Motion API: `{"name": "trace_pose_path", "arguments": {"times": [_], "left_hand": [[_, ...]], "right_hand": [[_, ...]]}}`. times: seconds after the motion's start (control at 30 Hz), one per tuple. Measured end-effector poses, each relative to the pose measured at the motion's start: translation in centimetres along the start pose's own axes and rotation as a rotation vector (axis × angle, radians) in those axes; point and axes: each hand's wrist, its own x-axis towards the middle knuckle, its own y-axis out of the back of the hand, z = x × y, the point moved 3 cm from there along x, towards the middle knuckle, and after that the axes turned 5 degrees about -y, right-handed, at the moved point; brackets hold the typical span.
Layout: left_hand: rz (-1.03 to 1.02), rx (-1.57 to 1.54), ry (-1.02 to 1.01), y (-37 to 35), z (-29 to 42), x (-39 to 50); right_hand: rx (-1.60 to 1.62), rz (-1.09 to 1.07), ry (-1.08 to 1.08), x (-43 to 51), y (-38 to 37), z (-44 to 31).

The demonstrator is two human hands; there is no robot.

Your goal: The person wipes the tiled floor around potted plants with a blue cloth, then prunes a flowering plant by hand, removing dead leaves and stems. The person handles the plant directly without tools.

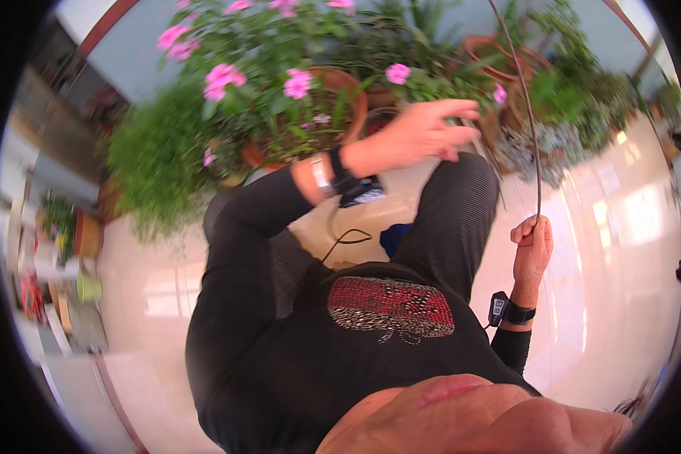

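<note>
My right hand (pixel 533 244), out to the right of my knee, is closed around the lower end of a long, thin brown stem (pixel 525 96). The stem rises past the pots and leaves the top of the view. My left hand (pixel 420 139) reaches across over my knees, blurred, its fingers apart. Thin dry strands (pixel 492 162) hang just beyond its fingertips; contact with them is unclear. Under and behind that hand stands a terracotta pot (pixel 354 110) holding a leafy plant with pink flowers (pixel 298 84).
Feathery green foliage (pixel 153 153) spreads at the left. Another terracotta pot (pixel 482 54) and grey-green succulents (pixel 536 150) stand at the right. A black cable (pixel 349 241) loops between my legs above the glossy tiled floor (pixel 601 272). Furniture and a light green bin (pixel 88 286) line the far left.
</note>
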Motion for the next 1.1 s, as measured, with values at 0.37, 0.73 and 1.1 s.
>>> {"name": "trace_pose_path", "arguments": {"times": [0.37, 0.73, 1.1], "left_hand": [[0.274, 0.116, -0.073, 5.9, 5.2, -4.1], [0.317, 0.307, 0.15, 10.9, -2.5, -11.5], [1.14, -0.283, 0.028, 33.6, -9.9, -20.3]], "right_hand": [[-0.578, -0.451, 0.235, 6.7, -22.3, -2.2], [-0.577, -0.624, 0.27, 11.9, -32.3, -1.8], [-0.828, -0.332, 0.294, 35.5, -35.8, 3.3]]}}
